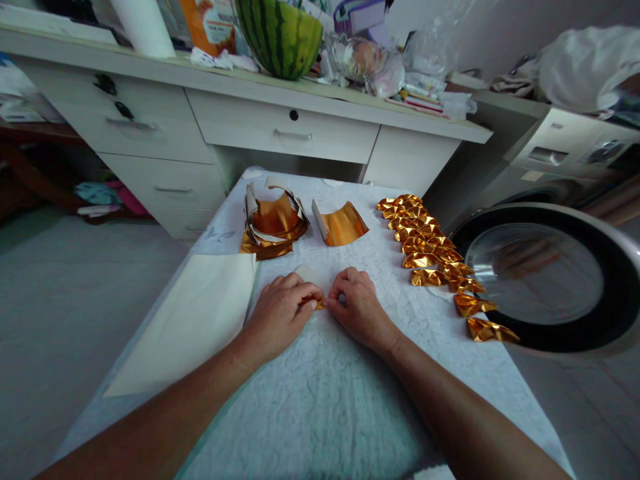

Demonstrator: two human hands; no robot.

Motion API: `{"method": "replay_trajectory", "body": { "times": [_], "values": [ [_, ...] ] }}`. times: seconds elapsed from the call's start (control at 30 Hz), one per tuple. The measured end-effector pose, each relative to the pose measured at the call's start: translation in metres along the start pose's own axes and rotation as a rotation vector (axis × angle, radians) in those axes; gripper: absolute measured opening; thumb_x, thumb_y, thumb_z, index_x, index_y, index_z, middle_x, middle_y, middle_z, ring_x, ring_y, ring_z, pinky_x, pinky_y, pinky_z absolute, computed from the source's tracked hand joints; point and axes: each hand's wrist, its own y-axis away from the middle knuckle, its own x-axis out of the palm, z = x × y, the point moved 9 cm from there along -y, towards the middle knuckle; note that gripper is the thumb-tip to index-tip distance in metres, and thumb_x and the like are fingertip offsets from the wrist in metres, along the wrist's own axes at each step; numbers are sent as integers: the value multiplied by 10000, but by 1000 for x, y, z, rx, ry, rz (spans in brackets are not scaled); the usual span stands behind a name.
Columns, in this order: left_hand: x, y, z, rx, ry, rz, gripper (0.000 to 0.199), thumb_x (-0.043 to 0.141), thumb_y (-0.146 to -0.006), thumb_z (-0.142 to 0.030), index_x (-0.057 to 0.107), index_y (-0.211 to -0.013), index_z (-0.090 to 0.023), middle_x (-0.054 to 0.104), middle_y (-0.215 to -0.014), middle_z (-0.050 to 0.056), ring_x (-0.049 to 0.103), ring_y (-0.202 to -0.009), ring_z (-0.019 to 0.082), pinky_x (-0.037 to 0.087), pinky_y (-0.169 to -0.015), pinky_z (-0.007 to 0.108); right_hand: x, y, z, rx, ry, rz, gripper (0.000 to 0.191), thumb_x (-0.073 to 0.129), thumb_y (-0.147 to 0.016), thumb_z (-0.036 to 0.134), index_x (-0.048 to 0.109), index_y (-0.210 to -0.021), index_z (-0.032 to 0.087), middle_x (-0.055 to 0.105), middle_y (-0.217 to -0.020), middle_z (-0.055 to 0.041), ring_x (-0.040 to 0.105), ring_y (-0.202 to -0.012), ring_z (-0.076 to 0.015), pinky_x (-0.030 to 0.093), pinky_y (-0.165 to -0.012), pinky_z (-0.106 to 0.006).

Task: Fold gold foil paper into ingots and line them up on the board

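Between my hands, over the middle of the table, is a small piece of gold foil paper (320, 305), mostly hidden by fingers, with its pale backing (309, 273) showing behind. My left hand (285, 303) is closed, its thumb and index finger pinching the left part of the foil paper. My right hand (357, 303) is closed too, with fingertips pressed together at the paper's right end. Beyond them lies a single curled gold foil sheet (345, 223), and left of it a curled stack of gold foil sheets (275, 217). Folded gold foil pieces (425, 240) sit in rows at the right.
A cream paper sheet (195, 320) lies along the left of the cloth-covered table (310, 413). Behind stands a white drawer desk (295, 133) bearing a cut watermelon (280, 37) and plastic bags. An open washing machine door (540, 273) borders the table's right edge.
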Motion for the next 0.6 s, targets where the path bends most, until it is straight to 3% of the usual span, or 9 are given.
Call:
{"method": "replay_trajectory", "body": {
  "times": [0.4, 0.6],
  "values": [
    [2, -1, 3, 3, 0, -16, 232, 548, -871, -142, 714, -974, -267, 623, -930, 27, 555, -924, 209, 428, -848, 353, 1, 2, 1, 14, 84, -19, 118, 716, -797, 263, 620, -800, 193, 555, -982, -54, 471, -939, -221, 348, -825, -354],
    [2, -1, 3, 1, 3, 10, 263, 565, -861, -131, 707, -1044, -256, 626, -957, 35, 557, -944, 219, 431, -863, 367, 1, 4, 6, 10, 179, -69, 224, 701, -794, 348, 584, -890, 184, 544, -992, -66, 467, -947, -244, 381, -841, -371]
  ]
}}
